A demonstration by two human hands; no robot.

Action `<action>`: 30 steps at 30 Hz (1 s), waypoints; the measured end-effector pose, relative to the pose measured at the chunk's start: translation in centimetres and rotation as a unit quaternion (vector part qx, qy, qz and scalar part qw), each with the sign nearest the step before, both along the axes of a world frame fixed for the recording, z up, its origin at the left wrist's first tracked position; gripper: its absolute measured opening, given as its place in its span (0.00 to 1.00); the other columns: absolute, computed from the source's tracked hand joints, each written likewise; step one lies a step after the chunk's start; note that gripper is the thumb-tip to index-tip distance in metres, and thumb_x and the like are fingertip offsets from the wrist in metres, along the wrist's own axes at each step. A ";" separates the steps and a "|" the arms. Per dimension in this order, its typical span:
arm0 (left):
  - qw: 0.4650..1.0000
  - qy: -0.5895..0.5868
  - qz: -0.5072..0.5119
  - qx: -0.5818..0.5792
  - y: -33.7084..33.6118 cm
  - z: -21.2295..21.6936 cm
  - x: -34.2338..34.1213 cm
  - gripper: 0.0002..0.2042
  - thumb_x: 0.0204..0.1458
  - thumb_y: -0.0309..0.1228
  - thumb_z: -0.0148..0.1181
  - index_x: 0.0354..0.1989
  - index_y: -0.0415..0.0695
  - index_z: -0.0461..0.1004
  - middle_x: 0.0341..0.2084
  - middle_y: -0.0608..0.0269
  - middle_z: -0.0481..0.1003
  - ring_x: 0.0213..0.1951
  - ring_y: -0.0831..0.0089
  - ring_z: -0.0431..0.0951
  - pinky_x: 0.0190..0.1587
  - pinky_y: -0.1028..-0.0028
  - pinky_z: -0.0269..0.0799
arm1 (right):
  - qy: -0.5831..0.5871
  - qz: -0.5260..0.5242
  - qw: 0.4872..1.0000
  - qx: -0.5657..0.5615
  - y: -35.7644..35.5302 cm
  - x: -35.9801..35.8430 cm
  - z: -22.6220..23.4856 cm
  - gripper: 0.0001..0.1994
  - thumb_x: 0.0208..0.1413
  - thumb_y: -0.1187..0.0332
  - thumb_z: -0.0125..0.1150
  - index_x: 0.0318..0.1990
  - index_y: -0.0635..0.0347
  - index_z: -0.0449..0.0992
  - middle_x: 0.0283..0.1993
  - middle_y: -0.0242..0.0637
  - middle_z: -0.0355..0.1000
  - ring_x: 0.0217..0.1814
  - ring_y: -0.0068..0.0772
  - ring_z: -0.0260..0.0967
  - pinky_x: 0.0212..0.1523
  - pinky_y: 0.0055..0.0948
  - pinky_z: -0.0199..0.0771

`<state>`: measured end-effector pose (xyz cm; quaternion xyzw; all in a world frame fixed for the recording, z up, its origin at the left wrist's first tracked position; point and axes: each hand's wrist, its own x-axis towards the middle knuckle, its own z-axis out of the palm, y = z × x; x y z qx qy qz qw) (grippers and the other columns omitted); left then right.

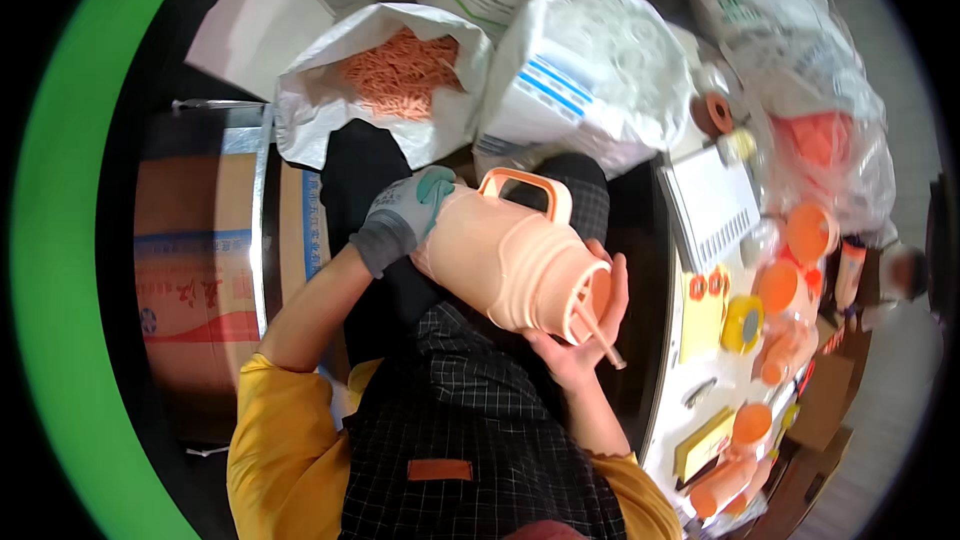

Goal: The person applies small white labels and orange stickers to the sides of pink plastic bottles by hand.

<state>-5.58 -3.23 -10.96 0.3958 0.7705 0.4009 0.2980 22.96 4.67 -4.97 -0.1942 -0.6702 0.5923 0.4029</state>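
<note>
A large peach plastic jug [495,250] with a loop handle lies tilted over my lap, its base to the left and its mouth to the lower right. My left hand [411,202], in a grey and teal glove, grips the base end. Bare, my right hand [580,351] cups the mouth end, thumb below and fingers behind the rim. A thin peach straw [600,336] sticks out of the mouth next to that thumb. The handle [528,186] points up and away from me.
Beyond my knees stand a white sack of thin peach straws [408,75] and a sack of clear plastic pieces [610,50]. On the right, a white table [668,380] bears several peach cups, yellow pads and a white box [712,202]. Cardboard boxes [195,270] are at the left.
</note>
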 end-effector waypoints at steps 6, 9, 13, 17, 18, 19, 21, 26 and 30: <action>0.947 0.066 -0.038 0.313 -2.1 7.2 6.0 0.24 0.63 0.35 0.63 0.65 0.36 0.71 0.59 0.45 0.75 0.61 0.48 0.75 0.66 0.55 0.70 | -0.114 -0.073 0.979 0.155 -0.8 -3.6 -0.8 0.61 0.36 0.52 0.91 0.74 0.66 0.55 0.68 0.50 0.65 0.69 0.50 0.65 0.69 0.47 0.67; 0.934 0.234 -0.115 0.244 -2.5 10.0 9.5 0.24 0.61 0.41 0.65 0.62 0.40 0.74 0.57 0.49 0.75 0.64 0.49 0.72 0.68 0.48 0.68 | -0.131 -0.053 0.973 0.180 -0.3 -5.0 0.1 0.51 0.45 0.51 0.84 0.72 0.66 0.60 0.67 0.51 0.66 0.67 0.55 0.64 0.70 0.50 0.61; 0.874 0.420 -0.084 0.228 -4.0 8.7 11.4 0.23 0.57 0.43 0.68 0.58 0.44 0.77 0.57 0.52 0.75 0.62 0.51 0.73 0.68 0.45 0.66 | -0.134 -0.028 0.958 0.252 -1.3 -5.9 0.4 0.29 0.66 0.69 0.59 0.71 0.68 0.60 0.71 0.56 0.66 0.73 0.59 0.64 0.73 0.55 0.56; 0.935 0.325 -0.094 0.108 -5.3 9.3 12.3 0.17 0.57 0.35 0.66 0.52 0.42 0.79 0.54 0.53 0.76 0.59 0.57 0.74 0.67 0.48 0.67 | -0.140 -0.037 0.954 0.263 -2.2 -6.3 -1.1 0.34 0.61 0.63 0.67 0.71 0.67 0.62 0.72 0.54 0.67 0.73 0.58 0.65 0.73 0.58 0.56; 0.933 0.334 -0.082 0.104 -5.6 8.4 12.7 0.16 0.57 0.35 0.66 0.50 0.41 0.79 0.52 0.52 0.77 0.57 0.57 0.76 0.66 0.48 0.68 | -0.136 -0.033 0.955 0.263 -2.5 -6.4 -1.1 0.36 0.59 0.62 0.69 0.71 0.67 0.62 0.72 0.54 0.67 0.73 0.58 0.65 0.73 0.59 0.56; 0.937 0.326 -0.104 0.073 -5.6 8.7 12.7 0.16 0.57 0.35 0.65 0.50 0.41 0.79 0.51 0.52 0.77 0.57 0.57 0.76 0.67 0.47 0.68 | -0.137 -0.030 0.954 0.264 -2.5 -6.2 -1.2 0.37 0.58 0.61 0.70 0.71 0.67 0.62 0.72 0.53 0.67 0.73 0.58 0.65 0.73 0.59 0.55; 0.939 0.309 -0.149 0.010 -5.7 9.3 12.5 0.16 0.58 0.37 0.62 0.49 0.39 0.79 0.49 0.52 0.78 0.56 0.57 0.76 0.68 0.46 0.67 | -0.141 -0.026 0.953 0.266 -2.4 -5.9 -1.5 0.40 0.55 0.60 0.73 0.72 0.66 0.62 0.72 0.52 0.67 0.73 0.57 0.65 0.74 0.61 0.54; 0.914 0.379 -0.042 0.136 -5.1 8.9 10.8 0.23 0.59 0.46 0.65 0.55 0.41 0.74 0.56 0.45 0.74 0.60 0.50 0.74 0.68 0.37 0.62 | -0.136 -0.004 0.961 0.241 -1.0 -7.5 0.1 0.36 0.57 0.63 0.71 0.71 0.66 0.65 0.70 0.51 0.69 0.73 0.59 0.65 0.74 0.55 0.55; 0.811 0.536 0.127 0.199 -3.1 9.8 6.2 0.46 0.53 0.53 0.74 0.71 0.36 0.59 0.66 0.37 0.66 0.63 0.39 0.69 0.64 0.37 0.63 | -0.003 -0.004 0.960 0.280 1.6 -14.3 0.9 0.39 0.48 0.70 0.75 0.71 0.60 0.67 0.72 0.52 0.66 0.75 0.62 0.61 0.76 0.56 0.54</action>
